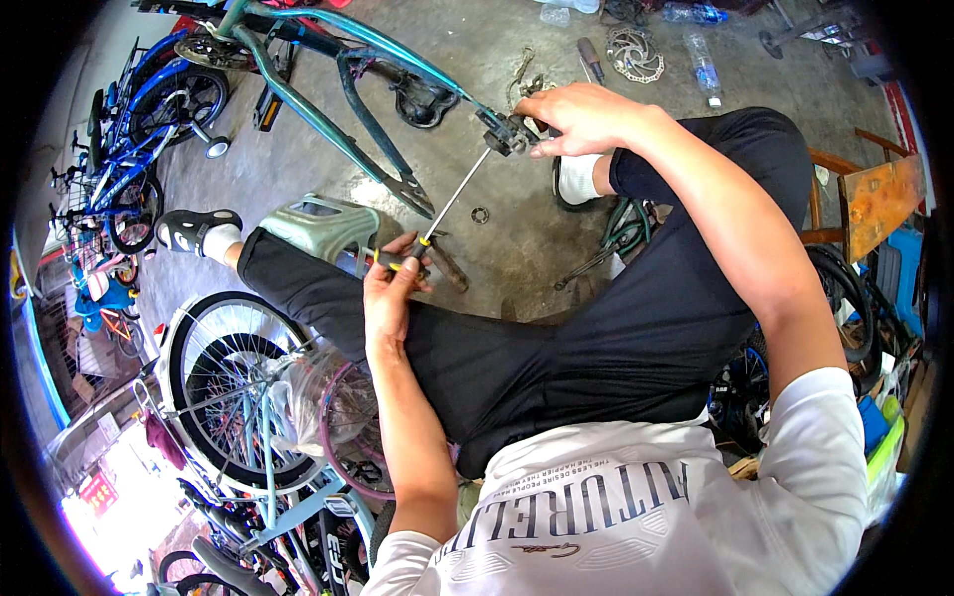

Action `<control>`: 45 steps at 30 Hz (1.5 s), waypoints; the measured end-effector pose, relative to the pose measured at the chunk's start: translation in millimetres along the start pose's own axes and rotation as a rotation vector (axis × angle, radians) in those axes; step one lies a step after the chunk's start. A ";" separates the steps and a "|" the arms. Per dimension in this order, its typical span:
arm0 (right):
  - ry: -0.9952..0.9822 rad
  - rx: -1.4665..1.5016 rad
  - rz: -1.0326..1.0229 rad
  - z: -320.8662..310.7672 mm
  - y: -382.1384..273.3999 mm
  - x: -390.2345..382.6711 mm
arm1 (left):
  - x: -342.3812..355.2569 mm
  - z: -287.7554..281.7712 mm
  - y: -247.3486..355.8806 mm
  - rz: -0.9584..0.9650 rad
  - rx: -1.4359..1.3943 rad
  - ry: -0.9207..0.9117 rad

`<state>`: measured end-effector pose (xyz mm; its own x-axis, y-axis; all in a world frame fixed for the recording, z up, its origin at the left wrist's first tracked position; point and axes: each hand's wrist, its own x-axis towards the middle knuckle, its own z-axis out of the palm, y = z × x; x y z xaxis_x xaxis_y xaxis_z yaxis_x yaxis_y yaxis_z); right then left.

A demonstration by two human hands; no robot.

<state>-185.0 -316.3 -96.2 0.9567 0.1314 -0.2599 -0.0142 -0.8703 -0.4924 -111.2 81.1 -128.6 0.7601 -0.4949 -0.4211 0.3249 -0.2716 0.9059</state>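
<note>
My left hand (390, 298) is closed round the black-and-yellow handle of a long screwdriver (458, 194). Its thin shaft slants up and right, the tip meeting a black brake caliper (504, 134) at the end of a green bicycle frame (298, 102). From the right, my right hand (588, 114) grips the caliper end, thumb below and fingers above; the fingertips are partly hidden. Below the screwdriver, a tool with a brown handle (449, 268) lies on the floor, partly covered by my left hand. A small toothed ring (480, 215) lies nearby.
A pale green stool (323, 223) stands by my left leg. Beyond my right hand lie a brake disc (636, 55), a brown-handled tool (591, 62) and a plastic bottle (704, 72). A bicycle wheel (184, 387) and blue bicycles (119, 159) crowd the left; a wooden chair (879, 204) is at right.
</note>
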 end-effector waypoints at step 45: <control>0.029 0.079 -0.019 -13.0 6.9 -13.6 | -2.9 21.9 9.5 0.692 0.891 0.439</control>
<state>-194.3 -330.2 -85.3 0.9650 0.1329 -0.2259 -0.0175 -0.8273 -0.5615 -122.6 61.8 -119.7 0.8022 -0.4850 0.3482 -0.5962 -0.6193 0.5109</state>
